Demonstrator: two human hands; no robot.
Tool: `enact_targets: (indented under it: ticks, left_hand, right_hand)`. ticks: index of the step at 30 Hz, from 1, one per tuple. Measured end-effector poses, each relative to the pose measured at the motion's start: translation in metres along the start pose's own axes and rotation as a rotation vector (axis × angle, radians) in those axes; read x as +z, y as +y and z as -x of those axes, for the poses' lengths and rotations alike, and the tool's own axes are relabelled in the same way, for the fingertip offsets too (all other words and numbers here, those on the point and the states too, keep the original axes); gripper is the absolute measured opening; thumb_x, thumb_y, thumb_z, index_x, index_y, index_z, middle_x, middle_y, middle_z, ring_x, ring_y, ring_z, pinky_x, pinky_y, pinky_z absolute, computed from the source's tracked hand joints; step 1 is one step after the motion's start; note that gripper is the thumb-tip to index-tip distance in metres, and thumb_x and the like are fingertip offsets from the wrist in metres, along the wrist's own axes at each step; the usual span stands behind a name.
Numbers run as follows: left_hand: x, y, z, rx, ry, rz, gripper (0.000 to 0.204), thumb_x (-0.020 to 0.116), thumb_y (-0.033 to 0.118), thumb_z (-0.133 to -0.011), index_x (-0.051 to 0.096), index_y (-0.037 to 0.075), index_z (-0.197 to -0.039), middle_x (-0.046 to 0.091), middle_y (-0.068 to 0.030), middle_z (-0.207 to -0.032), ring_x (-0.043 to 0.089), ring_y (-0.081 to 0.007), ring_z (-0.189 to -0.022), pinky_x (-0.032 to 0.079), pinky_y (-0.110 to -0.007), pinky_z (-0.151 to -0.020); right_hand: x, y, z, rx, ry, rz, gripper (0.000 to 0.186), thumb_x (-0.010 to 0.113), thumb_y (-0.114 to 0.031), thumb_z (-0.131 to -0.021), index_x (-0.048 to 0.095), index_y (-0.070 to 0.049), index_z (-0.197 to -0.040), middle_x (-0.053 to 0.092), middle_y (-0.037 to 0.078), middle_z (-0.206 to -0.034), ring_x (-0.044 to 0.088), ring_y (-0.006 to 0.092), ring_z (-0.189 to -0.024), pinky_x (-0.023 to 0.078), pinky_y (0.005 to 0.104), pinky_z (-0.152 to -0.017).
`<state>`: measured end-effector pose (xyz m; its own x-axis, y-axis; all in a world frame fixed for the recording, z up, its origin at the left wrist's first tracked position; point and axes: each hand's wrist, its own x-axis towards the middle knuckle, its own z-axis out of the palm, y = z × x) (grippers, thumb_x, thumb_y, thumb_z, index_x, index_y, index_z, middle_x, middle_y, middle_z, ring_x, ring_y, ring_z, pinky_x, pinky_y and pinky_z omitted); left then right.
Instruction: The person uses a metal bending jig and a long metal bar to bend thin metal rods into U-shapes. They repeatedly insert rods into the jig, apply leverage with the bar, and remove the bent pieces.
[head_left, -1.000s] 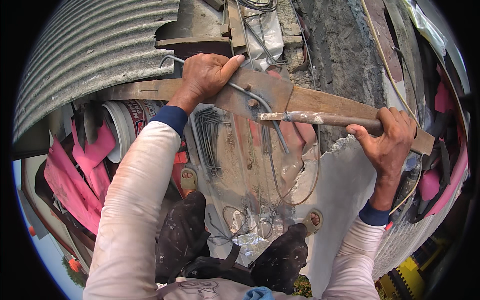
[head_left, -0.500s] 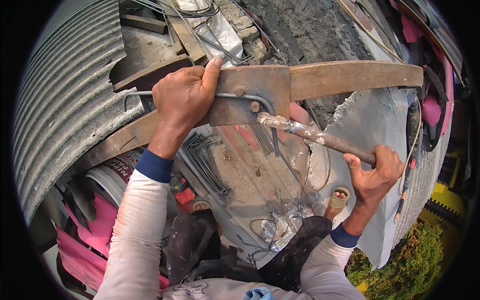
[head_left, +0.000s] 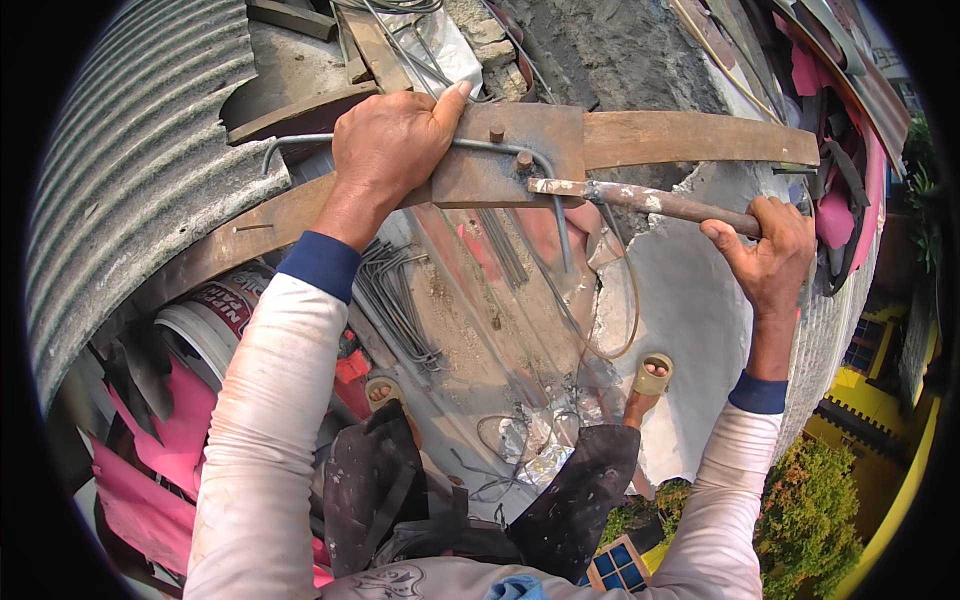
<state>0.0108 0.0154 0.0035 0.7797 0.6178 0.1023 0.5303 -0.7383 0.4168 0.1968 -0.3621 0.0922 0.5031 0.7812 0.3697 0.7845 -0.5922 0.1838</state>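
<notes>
My left hand (head_left: 390, 150) is closed around a bent steel rod (head_left: 563, 235), near a rusty steel plate (head_left: 468, 178) on a long wooden board (head_left: 700, 140). The rod runs past two short pins (head_left: 523, 163) on the plate and turns sharply downward, with a small hook at its far left end. My right hand (head_left: 765, 250) grips a rusty, paint-spotted pipe handle (head_left: 670, 205), whose other end meets the rod beside the lower pin. Below the board lies a pile of bent rods (head_left: 398, 305), between me and the plate.
Corrugated sheeting (head_left: 120, 160) is at the left, above a white bucket (head_left: 200, 330) and torn pink sheets (head_left: 150, 470). Rough concrete (head_left: 590, 55) and coiled wires lie ahead. A grey slab edge (head_left: 690, 320) is at the right, with a tree (head_left: 805, 520) and yellow structure below.
The pipe handle swung toward me, then partly back away. The rod's bend is sharper than a second ago. My view has shifted, with more tree and yellow structure showing.
</notes>
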Motion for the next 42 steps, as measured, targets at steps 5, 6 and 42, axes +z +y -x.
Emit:
enact_targets:
  ticks: [5, 6, 42]
  left_hand:
    - [0.002, 0.0, -0.002, 0.022, 0.026, -0.022, 0.07, 0.053, 0.068, -0.106, 0.089, 0.012, -0.086, 0.077, -0.0163, -0.071, 0.078, -0.0364, -0.068, 0.062, -0.048, -0.065]
    - [0.002, 0.0, -0.002, 0.008, 0.007, -0.03, 0.07, 0.053, 0.068, -0.106, 0.089, 0.012, -0.087, 0.077, -0.0167, -0.071, 0.078, -0.0369, -0.069, 0.062, -0.048, -0.065]
    - [-0.007, 0.005, -0.003, -0.017, -0.046, 0.004, 0.068, 0.052, 0.066, -0.109, 0.088, 0.012, -0.085, 0.076, -0.0175, -0.072, 0.077, -0.0385, -0.069, 0.06, -0.049, -0.065]
  right_hand:
    - [0.011, 0.011, -0.01, -0.035, -0.033, -0.093, 0.079, 0.083, -0.079, -0.077, 0.052, -0.009, -0.066, 0.049, 0.008, -0.061, 0.051, 0.0314, -0.062, 0.034, 0.0459, -0.065]
    - [0.011, 0.009, -0.005, -0.018, -0.036, -0.103, 0.078, 0.084, -0.079, -0.078, 0.052, -0.009, -0.066, 0.049, 0.008, -0.061, 0.052, 0.0315, -0.061, 0.034, 0.0462, -0.064]
    - [-0.013, -0.084, 0.084, 0.471, -0.095, -0.061, 0.069, 0.089, -0.069, -0.078, 0.052, -0.011, -0.072, 0.055, 0.006, -0.07, 0.057, 0.0327, -0.072, 0.038, 0.0479, -0.07]
